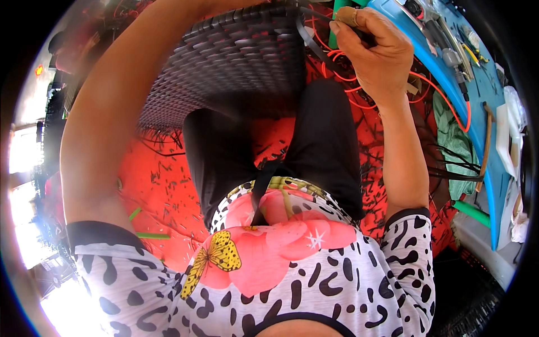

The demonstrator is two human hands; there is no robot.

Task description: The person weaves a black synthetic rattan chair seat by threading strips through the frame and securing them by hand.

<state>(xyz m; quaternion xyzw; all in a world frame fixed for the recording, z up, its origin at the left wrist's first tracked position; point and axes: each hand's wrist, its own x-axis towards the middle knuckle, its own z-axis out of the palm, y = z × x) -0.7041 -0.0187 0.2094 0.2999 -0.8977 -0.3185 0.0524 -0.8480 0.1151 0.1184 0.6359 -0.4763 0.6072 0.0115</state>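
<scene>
A dark woven wicker panel [236,62] stands in front of my knees, its rim near the top of the picture. Past its right edge, my right hand [379,53] is closed, thumb against fingers, on a flat dark strip [314,42] that loops out from the panel's upper right corner. A tan wrap [348,16] covers one finger of this hand. My left arm reaches up and over the panel's far rim; of my left hand [233,3] only a sliver shows at the top edge, its fingers hidden.
To the right is a blue table [480,106] with an air tool [449,53], a wooden-handled hammer [485,146] and other tools. An orange hose [438,90] coils beside it. Dark scraps litter the red floor covering [163,180]. Green sacking [455,135] hangs near the table.
</scene>
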